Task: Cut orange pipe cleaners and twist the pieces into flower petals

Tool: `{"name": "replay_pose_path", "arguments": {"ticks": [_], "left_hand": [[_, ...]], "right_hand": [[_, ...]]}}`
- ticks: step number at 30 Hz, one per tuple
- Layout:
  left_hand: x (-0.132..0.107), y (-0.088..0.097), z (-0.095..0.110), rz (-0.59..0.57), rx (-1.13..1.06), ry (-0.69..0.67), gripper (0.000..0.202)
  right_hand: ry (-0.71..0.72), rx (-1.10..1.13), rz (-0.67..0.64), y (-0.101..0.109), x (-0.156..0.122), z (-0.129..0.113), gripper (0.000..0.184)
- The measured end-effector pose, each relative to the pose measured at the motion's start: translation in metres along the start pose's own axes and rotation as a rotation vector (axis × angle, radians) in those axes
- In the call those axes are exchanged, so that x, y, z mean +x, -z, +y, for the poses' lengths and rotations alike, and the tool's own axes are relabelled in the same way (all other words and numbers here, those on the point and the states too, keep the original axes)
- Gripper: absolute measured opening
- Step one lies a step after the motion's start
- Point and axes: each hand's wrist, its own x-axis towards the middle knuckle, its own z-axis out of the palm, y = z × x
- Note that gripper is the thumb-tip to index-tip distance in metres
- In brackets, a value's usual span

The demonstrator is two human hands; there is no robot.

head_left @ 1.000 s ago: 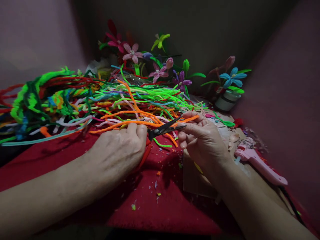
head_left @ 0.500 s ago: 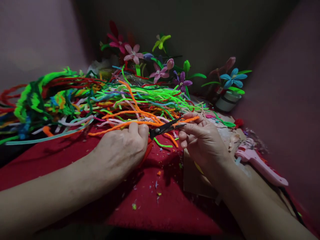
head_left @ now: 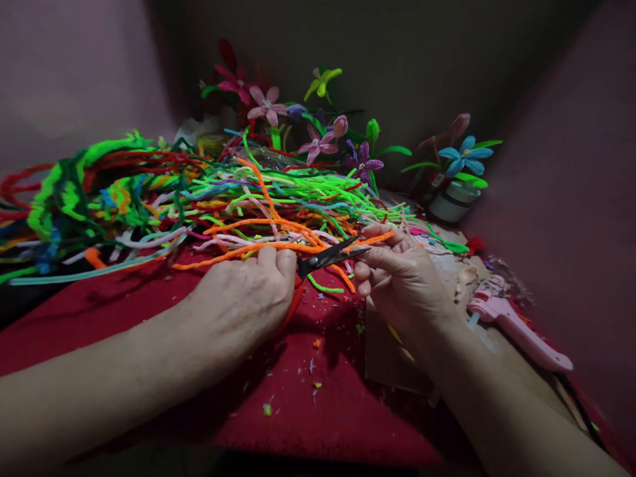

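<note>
Scissors (head_left: 330,255) half beneath left hand (head_left: 243,301)

L hand (head_left: 243,298) grips scissors (head_left: 330,255) | R hand (head_left: 402,278) pinches orange pipe cleaner (head_left: 223,254) | red cloth (head_left: 322,411) under

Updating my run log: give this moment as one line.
left hand: scissors | right hand: orange pipe cleaner | surface: red cloth

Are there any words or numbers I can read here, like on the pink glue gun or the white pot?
None can be read. The pink glue gun shows no lettering, the scissors look plain, and a reddish patch by the white pot is too blurred to read.
</note>
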Motion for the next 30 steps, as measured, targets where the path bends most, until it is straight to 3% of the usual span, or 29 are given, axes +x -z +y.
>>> {"name": "replay_pose_path", "arguments": {"ticks": [3,9,17,19,23,24,30], "left_hand": [[0.001,0.001,0.002,-0.049,0.122,-0.018,0.033],[0.002,-0.003,0.0,-0.075,0.089,-0.035,0.034],[0.002,0.008,0.001,-0.069,0.113,-0.053,0.035],[0.002,0.007,-0.004,0.009,0.022,-0.039,0.029],[0.002,0.005,-0.017,0.306,-0.312,0.038,0.002],[0.002,0.006,-0.019,0.364,-0.403,0.072,0.005],[0.003,0.019,-0.022,0.408,-0.894,0.241,0.018]], "right_hand": [[0.006,-0.011,-0.001,0.0,0.0,0.0,0.026],[0.004,-0.018,-0.004,0.0,0.001,0.0,0.026],[0.01,-0.011,0.042,0.002,0.002,0.0,0.032],[0.018,-0.023,0.049,0.003,0.002,0.0,0.034],[0.031,-0.027,0.067,0.004,0.003,0.001,0.035],[0.034,-0.025,0.073,0.004,0.002,0.001,0.034],[0.11,-0.026,0.1,0.002,0.001,0.001,0.031]]}}
